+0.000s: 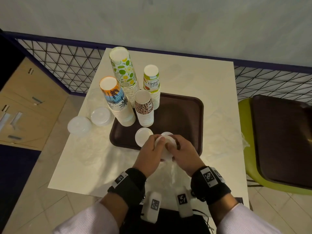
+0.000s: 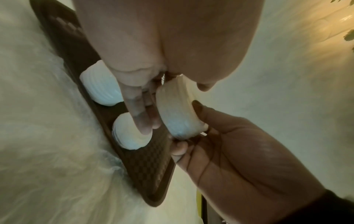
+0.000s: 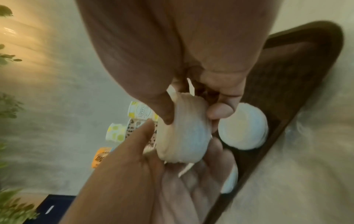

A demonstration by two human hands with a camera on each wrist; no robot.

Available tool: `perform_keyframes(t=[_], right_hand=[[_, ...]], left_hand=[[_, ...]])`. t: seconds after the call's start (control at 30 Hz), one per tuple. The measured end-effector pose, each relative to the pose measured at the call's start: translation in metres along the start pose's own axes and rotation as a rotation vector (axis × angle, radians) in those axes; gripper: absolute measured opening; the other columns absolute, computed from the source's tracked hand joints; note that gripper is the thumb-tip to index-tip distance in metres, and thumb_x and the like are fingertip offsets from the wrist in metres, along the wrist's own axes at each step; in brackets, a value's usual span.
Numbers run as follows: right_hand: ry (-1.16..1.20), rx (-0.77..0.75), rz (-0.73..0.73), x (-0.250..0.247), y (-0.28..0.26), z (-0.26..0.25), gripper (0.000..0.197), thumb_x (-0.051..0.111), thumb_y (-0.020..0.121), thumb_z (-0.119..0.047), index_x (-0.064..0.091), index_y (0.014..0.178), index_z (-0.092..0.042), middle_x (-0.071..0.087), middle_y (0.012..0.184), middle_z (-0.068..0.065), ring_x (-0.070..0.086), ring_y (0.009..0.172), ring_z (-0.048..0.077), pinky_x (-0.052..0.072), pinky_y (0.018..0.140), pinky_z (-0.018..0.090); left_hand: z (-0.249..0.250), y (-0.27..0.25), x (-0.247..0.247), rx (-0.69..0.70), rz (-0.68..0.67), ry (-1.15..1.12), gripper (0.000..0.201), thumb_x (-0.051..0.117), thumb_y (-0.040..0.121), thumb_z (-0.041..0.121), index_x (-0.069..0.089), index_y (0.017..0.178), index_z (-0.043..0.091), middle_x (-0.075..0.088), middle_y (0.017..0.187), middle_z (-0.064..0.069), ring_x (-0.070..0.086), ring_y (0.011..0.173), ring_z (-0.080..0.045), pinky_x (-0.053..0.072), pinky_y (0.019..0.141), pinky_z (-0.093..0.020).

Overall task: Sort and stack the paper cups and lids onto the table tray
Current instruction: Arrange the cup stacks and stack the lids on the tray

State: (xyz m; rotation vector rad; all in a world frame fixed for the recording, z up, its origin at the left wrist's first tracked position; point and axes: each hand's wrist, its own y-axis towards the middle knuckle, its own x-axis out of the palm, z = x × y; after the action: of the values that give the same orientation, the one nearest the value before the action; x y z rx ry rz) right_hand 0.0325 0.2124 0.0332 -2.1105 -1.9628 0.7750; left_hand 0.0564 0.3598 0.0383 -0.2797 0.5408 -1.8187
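Note:
Both hands hold one short stack of white lids (image 1: 164, 149) just above the front edge of the brown tray (image 1: 185, 115). My left hand (image 1: 157, 146) grips its left side and my right hand (image 1: 173, 146) pinches its right side. The left wrist view shows the held lid stack (image 2: 178, 115) between the two hands. Two more white lid stacks (image 1: 144, 136) (image 1: 167, 133) lie on the tray in front of the hands. Upside-down cup stacks stand at the tray's back left: orange-blue (image 1: 116, 102), lime-print (image 1: 125, 73), "Hello Summer" (image 1: 152, 85) and leopard-print (image 1: 144, 108).
Two stacks of clear lids (image 1: 101, 116) (image 1: 79, 126) lie on the white table (image 1: 76, 166) left of the tray. Crumpled clear plastic wrap (image 1: 170, 173) lies under my wrists and along both table sides. A green chair with a brown seat (image 1: 278, 141) stands at the right.

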Motion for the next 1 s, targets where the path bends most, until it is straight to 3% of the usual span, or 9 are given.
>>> perform_keyframes(t=[0.1, 0.23, 0.3, 0.43, 0.57, 0.7, 0.83, 0.9, 1.0], right_hand=[[-0.064, -0.004, 0.006, -0.022, 0.011, 0.006, 0.031, 0.065, 0.096, -0.029, 0.061, 0.127, -0.03, 0.067, 0.115, -0.008, 0.065, 0.104, 0.015, 0.059, 0.089, 0.04], [-0.156, -0.013, -0.009, -0.045, 0.031, 0.011, 0.035, 0.067, 0.095, -0.025, 0.06, 0.129, -0.026, 0.064, 0.119, -0.005, 0.062, 0.107, 0.019, 0.057, 0.088, 0.037], [-0.205, -0.022, -0.056, -0.048, 0.045, 0.01, 0.035, 0.067, 0.095, -0.024, 0.061, 0.13, -0.023, 0.064, 0.119, -0.003, 0.061, 0.106, 0.019, 0.056, 0.088, 0.037], [-0.331, -0.022, -0.18, -0.041, 0.075, 0.008, 0.035, 0.063, 0.098, -0.024, 0.06, 0.132, -0.019, 0.062, 0.125, 0.002, 0.058, 0.114, 0.021, 0.05, 0.098, 0.037], [-0.412, -0.004, -0.272, -0.034, 0.094, 0.007, 0.033, 0.056, 0.102, -0.024, 0.056, 0.134, -0.017, 0.061, 0.129, 0.005, 0.056, 0.115, 0.02, 0.044, 0.096, 0.031], [-0.466, -0.015, -0.315, -0.031, 0.104, 0.011, 0.034, 0.051, 0.104, -0.024, 0.055, 0.136, -0.016, 0.059, 0.134, 0.007, 0.052, 0.112, 0.016, 0.038, 0.093, 0.028], [-0.499, -0.013, -0.34, -0.026, 0.11, 0.015, 0.037, 0.048, 0.104, -0.027, 0.052, 0.141, -0.019, 0.055, 0.14, 0.008, 0.052, 0.126, 0.024, 0.041, 0.104, 0.035], [-0.566, -0.02, -0.36, -0.023, 0.112, 0.016, 0.039, 0.046, 0.104, -0.03, 0.051, 0.142, -0.024, 0.052, 0.143, 0.009, 0.048, 0.13, 0.029, 0.038, 0.113, 0.044], [-0.608, 0.0, -0.378, -0.021, 0.113, 0.019, 0.039, 0.043, 0.104, -0.031, 0.051, 0.142, -0.028, 0.044, 0.139, 0.011, 0.046, 0.128, 0.034, 0.037, 0.114, 0.049]], left_hand=[[-0.01, -0.001, 0.006, -0.089, 0.033, -0.022, 0.021, 0.048, 0.108, 0.043, 0.062, 0.112, 0.027, 0.065, 0.105, 0.004, 0.07, 0.094, -0.017, 0.065, 0.083, -0.039], [-0.021, 0.002, 0.009, -0.231, 0.035, 0.023, 0.024, 0.052, 0.106, 0.042, 0.064, 0.101, 0.022, 0.062, 0.097, -0.004, 0.066, 0.08, -0.021, 0.061, 0.087, -0.047], [-0.028, 0.007, 0.012, -0.264, 0.05, 0.008, 0.03, 0.055, 0.105, 0.041, 0.065, 0.113, 0.015, 0.063, 0.092, -0.005, 0.065, 0.078, -0.023, 0.06, 0.089, -0.051], [-0.038, 0.021, 0.021, -0.379, 0.138, -0.101, 0.047, 0.061, 0.102, 0.038, 0.055, 0.14, 0.011, 0.063, 0.09, -0.007, 0.063, 0.077, -0.021, 0.061, 0.087, -0.042], [-0.046, 0.034, 0.027, -0.406, 0.203, -0.157, 0.043, 0.059, 0.103, 0.04, 0.057, 0.137, 0.014, 0.063, 0.103, -0.011, 0.063, 0.076, -0.021, 0.06, 0.077, -0.036], [-0.049, 0.038, 0.034, -0.386, 0.195, -0.179, 0.024, 0.043, 0.11, 0.025, 0.057, 0.128, 0.02, 0.055, 0.125, -0.026, 0.061, 0.078, -0.024, 0.059, 0.086, -0.044], [-0.051, 0.04, 0.039, -0.388, 0.271, -0.245, 0.034, 0.052, 0.105, 0.04, 0.06, 0.13, 0.019, 0.058, 0.102, -0.007, 0.062, 0.078, -0.023, 0.058, 0.074, -0.038], [-0.051, 0.041, 0.041, -0.36, 0.276, -0.234, 0.034, 0.053, 0.105, 0.042, 0.063, 0.127, 0.018, 0.059, 0.098, -0.004, 0.062, 0.077, -0.022, 0.054, 0.071, -0.036], [-0.048, 0.043, 0.044, -0.334, 0.281, -0.245, 0.034, 0.055, 0.105, 0.038, 0.066, 0.118, 0.009, 0.06, 0.083, -0.004, 0.058, 0.073, -0.025, 0.052, 0.072, -0.039]])
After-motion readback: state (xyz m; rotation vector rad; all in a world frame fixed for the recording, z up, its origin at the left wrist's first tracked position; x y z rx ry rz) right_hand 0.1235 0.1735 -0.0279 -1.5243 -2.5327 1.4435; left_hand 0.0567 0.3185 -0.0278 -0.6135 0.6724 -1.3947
